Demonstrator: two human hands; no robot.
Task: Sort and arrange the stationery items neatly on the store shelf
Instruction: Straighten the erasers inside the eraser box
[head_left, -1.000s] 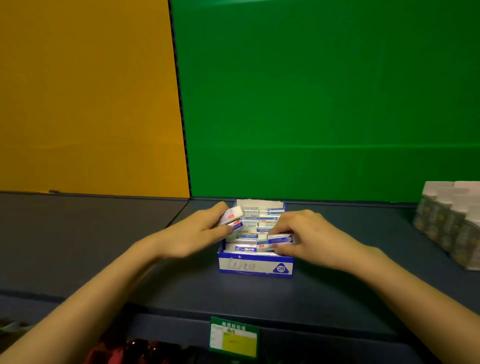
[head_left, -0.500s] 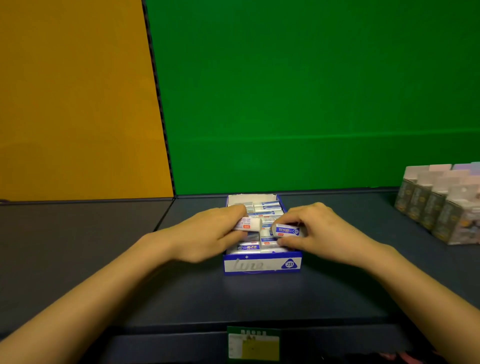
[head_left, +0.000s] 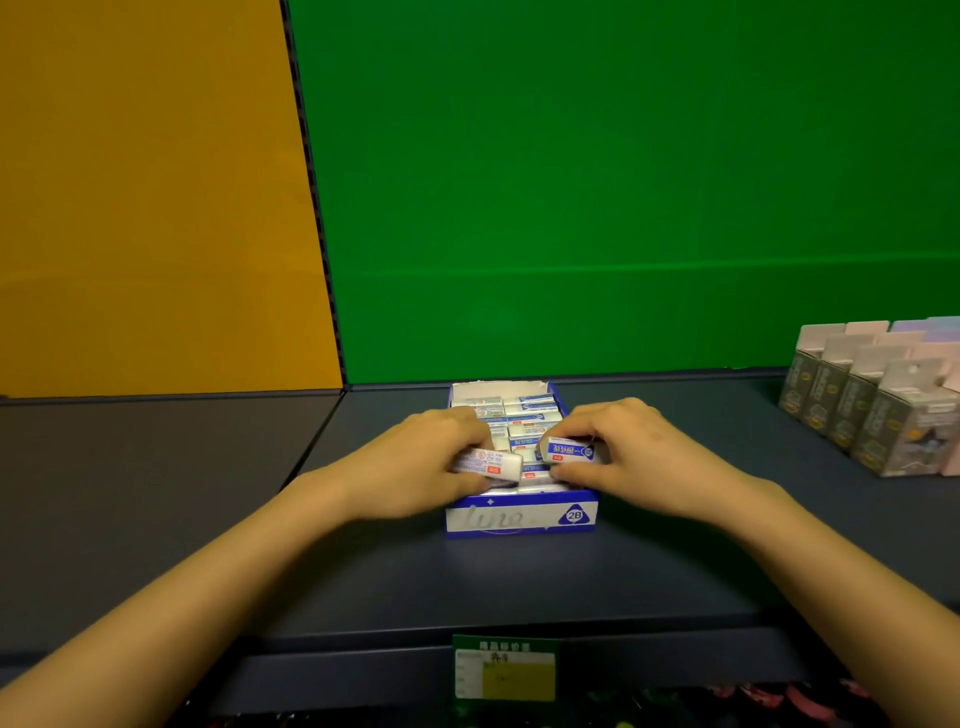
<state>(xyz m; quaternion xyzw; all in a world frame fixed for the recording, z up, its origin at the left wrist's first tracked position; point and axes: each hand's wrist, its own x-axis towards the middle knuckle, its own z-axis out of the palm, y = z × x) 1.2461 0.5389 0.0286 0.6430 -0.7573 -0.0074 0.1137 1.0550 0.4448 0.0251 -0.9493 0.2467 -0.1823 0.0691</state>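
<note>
Left hand (head_left: 415, 467): grip curled round one eraser (head_left: 491, 464). A second ago that one was up and tilted over the box's left wall. It is now down low, lying across the front-left of the eraser box (head_left: 519, 518).

Right hand (head_left: 639, 457): grip pinching a second eraser (head_left: 570, 451), blue label up. It has barely moved and sits over the front-right rows.

The box hasn't shifted. It sits mid-shelf (head_left: 519, 587), back end close to the rear edge. Grey cartons (head_left: 878, 415) sit at the right edge, well apart.

My read: both are going into the front row, and the rear rows already look packed. Neither is seated or released yet. Can't tell if the slot is wide enough for both.
</note>
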